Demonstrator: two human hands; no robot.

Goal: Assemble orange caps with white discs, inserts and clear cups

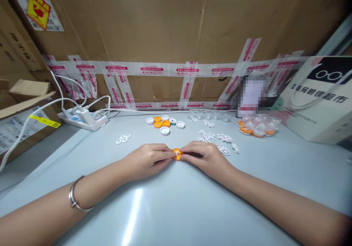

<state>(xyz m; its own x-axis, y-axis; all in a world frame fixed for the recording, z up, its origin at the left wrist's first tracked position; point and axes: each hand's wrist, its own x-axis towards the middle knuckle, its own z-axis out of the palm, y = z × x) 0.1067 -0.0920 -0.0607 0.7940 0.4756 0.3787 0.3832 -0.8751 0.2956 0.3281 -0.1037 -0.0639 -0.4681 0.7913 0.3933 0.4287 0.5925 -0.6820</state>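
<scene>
On grey table (pixel 192 209): hands (pixel 150 160) (pixel 207 156) pinching orange dish (pixel 178 158), small pale piece (pixel 177 153) inside; shallow cups (pixel 165 130) beyond.

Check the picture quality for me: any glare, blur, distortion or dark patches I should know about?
Head view: streak of glare on the tabletop, nearer the camera than the left hand; head view: fine detail soft on the orange piece between both hands; head view: pixelated patch beside the paper bag; head view: upper right corner dark, wide-angle stretching toward the edges.
</scene>
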